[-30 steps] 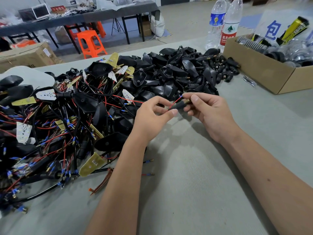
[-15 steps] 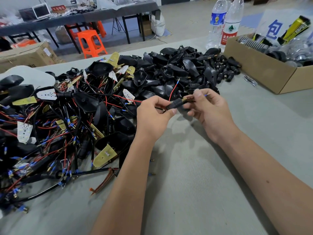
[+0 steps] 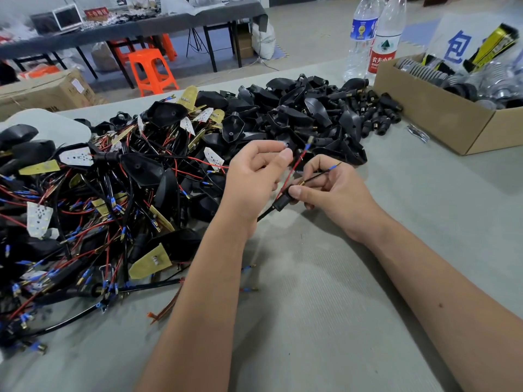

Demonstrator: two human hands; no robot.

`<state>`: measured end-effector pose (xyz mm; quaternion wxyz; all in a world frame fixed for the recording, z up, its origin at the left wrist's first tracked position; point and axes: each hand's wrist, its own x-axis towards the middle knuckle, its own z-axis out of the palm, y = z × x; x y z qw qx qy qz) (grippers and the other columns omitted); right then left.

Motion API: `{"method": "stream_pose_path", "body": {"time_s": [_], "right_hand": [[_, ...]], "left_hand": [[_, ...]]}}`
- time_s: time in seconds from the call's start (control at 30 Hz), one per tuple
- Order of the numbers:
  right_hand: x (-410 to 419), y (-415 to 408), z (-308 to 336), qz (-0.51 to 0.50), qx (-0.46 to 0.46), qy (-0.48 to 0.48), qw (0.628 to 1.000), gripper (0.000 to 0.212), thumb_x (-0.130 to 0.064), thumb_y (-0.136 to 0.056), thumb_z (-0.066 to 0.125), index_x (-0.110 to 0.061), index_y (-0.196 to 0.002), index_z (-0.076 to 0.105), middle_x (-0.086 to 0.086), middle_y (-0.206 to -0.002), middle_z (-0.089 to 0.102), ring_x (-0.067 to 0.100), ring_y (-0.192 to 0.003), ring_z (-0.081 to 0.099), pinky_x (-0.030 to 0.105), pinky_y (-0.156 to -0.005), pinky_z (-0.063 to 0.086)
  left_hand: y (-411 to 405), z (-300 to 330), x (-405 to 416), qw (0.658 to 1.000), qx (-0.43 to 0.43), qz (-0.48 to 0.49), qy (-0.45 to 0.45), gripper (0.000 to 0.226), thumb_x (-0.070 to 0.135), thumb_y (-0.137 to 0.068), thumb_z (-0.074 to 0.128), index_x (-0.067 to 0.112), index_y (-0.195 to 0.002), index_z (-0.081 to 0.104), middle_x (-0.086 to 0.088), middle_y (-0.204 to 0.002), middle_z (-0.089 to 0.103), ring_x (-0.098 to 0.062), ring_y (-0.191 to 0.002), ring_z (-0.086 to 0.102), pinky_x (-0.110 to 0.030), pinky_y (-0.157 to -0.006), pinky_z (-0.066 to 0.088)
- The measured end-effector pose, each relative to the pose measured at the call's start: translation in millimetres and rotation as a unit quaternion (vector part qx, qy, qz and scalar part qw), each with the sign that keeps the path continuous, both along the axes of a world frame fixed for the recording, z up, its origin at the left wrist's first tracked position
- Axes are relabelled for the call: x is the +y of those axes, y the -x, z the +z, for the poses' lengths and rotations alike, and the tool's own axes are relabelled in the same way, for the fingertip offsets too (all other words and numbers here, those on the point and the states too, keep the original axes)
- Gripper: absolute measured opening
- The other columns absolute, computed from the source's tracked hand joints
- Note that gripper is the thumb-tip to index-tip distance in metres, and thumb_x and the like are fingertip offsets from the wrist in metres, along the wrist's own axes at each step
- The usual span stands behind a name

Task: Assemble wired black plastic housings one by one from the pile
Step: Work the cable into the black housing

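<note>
A small black plug-shaped connector (image 3: 283, 202) is pinched between thumb and fingers of the right hand (image 3: 336, 193), held just above the grey table (image 3: 325, 292), in front of the near edge of the pile. A red wire (image 3: 295, 166) and a thin black wire (image 3: 319, 175) are seen coming out of its upper end, each tipped with a blue-sleeved brass terminal. A black cable is seen trailing from its lower end toward the left forearm.

The left hand (image 3: 254, 176) is raised beside the red wire with fingers loosely curled, thumb and forefinger close together; whether the wire is actually touched or gripped cannot be told.

Pile location: wired black housings (image 3: 141, 171) with red and black leads and small LED boards are heaped on the left of the table; bare black housings (image 3: 297, 120) are stacked behind the hands.

A cardboard box (image 3: 441, 117) of round parts is placed at the far right, with two water bottles (image 3: 373, 38) just beside it.
</note>
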<state>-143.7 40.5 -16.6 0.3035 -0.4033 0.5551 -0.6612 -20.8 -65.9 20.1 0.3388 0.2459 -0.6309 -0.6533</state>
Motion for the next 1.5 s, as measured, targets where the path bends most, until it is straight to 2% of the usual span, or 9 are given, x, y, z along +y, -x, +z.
{"method": "stream_pose_path", "body": {"time_s": [0.27, 0.4, 0.6, 0.8, 1.03, 1.13, 1.27, 1.37, 1.5], "right_hand": [[0.8, -1.1, 1.3, 0.002, 0.002, -0.010, 1.000, 0.031, 0.002, -0.086, 0.077, -0.008, -0.091, 0.048, 0.030, -0.083, 0.070, 0.023, -0.065, 0.071, 0.024, -0.052, 0.049], [1.5, -0.8, 0.1, 0.023, 0.006, -0.010, 1.000, 0.029, 0.004, -0.086, 0.076, -0.006, -0.091, 0.049, 0.013, -0.074, 0.073, 0.021, -0.062, 0.071, 0.023, -0.054, 0.051], [0.6, -0.4, -1.0, -0.005, -0.020, -0.001, 1.000, 0.028, 0.003, -0.086, 0.077, -0.008, -0.090, 0.051, 0.022, -0.077, 0.070, 0.018, -0.060, 0.068, 0.022, -0.053, 0.051], [-2.6, 6.6, -3.9, -0.093, -0.098, 0.021, 0.991, 0.019, -0.002, -0.097, 0.066, -0.009, -0.085, 0.054, 0.013, -0.067, 0.068, 0.016, -0.056, 0.064, 0.021, -0.054, 0.050], [-4.6, 10.7, -7.4, -0.153, -0.123, 0.017, 0.980, 0.023, -0.006, -0.100, 0.064, -0.013, -0.081, 0.054, 0.009, -0.062, 0.069, 0.013, -0.048, 0.058, 0.018, -0.049, 0.046], [-4.4, 12.4, -8.2, -0.157, -0.134, 0.011, 0.979, 0.022, -0.010, -0.100, 0.065, -0.015, -0.081, 0.055, 0.009, -0.063, 0.070, 0.013, -0.050, 0.058, 0.020, -0.051, 0.046], [-4.8, 12.6, -8.5, -0.155, -0.148, 0.020, 0.977, 0.021, -0.008, -0.099, 0.066, -0.013, -0.082, 0.055, 0.010, -0.063, 0.070, 0.015, -0.051, 0.059, 0.020, -0.051, 0.048], [-5.8, 11.8, -8.4, -0.158, -0.151, 0.026, 0.976, 0.022, -0.006, -0.099, 0.065, -0.012, -0.081, 0.054, 0.010, -0.062, 0.069, 0.015, -0.051, 0.059, 0.021, -0.051, 0.049], [-6.1, 11.4, -8.2, -0.165, -0.155, 0.027, 0.974, 0.021, -0.006, -0.099, 0.066, -0.011, -0.082, 0.055, 0.009, -0.062, 0.069, 0.014, -0.052, 0.062, 0.022, -0.052, 0.051]], "left_hand": [[3.8, -3.5, 0.0, 0.985, -0.059, -0.054, 0.153, 0.017, 0.016, -0.103, 0.062, 0.015, -0.117, 0.070, -0.006, -0.097, 0.068, -0.004, -0.072, 0.062, -0.020, -0.068, 0.049], [9.2, -12.1, 3.9, 0.993, -0.065, -0.002, 0.096, 0.018, 0.009, -0.101, 0.062, 0.006, -0.118, 0.069, -0.009, -0.091, 0.076, -0.010, -0.079, 0.070, -0.028, -0.075, 0.060], [5.6, -10.6, 1.7, 0.997, -0.031, 0.057, 0.043, 0.025, -0.005, -0.096, 0.061, 0.012, -0.107, 0.076, -0.001, -0.075, 0.071, -0.002, -0.058, 0.058, -0.017, -0.055, 0.049], [-9.2, -6.0, -17.9, 0.980, -0.095, 0.096, 0.147, 0.018, 0.003, -0.091, 0.065, 0.010, -0.087, 0.081, 0.015, -0.054, 0.061, -0.001, -0.052, 0.051, -0.014, -0.056, 0.040], [-25.1, -4.3, -33.1, 0.951, -0.195, -0.012, 0.239, 0.009, 0.008, -0.091, 0.074, 0.010, -0.085, 0.081, -0.020, -0.066, 0.054, -0.020, -0.063, 0.046, -0.030, -0.064, 0.039], [-19.7, -4.3, -26.1, 0.974, -0.108, 0.072, 0.187, 0.018, 0.000, -0.095, 0.067, 0.014, -0.093, 0.079, -0.013, -0.077, 0.072, -0.013, -0.070, 0.062, -0.038, -0.071, 0.050], [-10.9, 0.1, -17.3, 0.995, 0.079, 0.015, -0.052, 0.027, -0.003, -0.103, 0.052, 0.011, -0.108, 0.074, -0.003, -0.087, 0.077, -0.012, -0.076, 0.068, -0.024, -0.075, 0.055], [-8.3, 0.4, -11.0, 0.992, 0.072, -0.051, -0.094, 0.029, 0.006, -0.107, 0.045, 0.005, -0.112, 0.073, 0.002, -0.077, 0.065, -0.009, -0.068, 0.053, -0.020, -0.071, 0.045], [-2.2, 0.0, -4.9, 1.000, -0.019, -0.004, 0.004, 0.031, 0.016, -0.109, 0.047, 0.007, -0.102, 0.076, 0.005, -0.064, 0.043, -0.007, -0.057, 0.035, -0.019, -0.060, 0.033]]}}
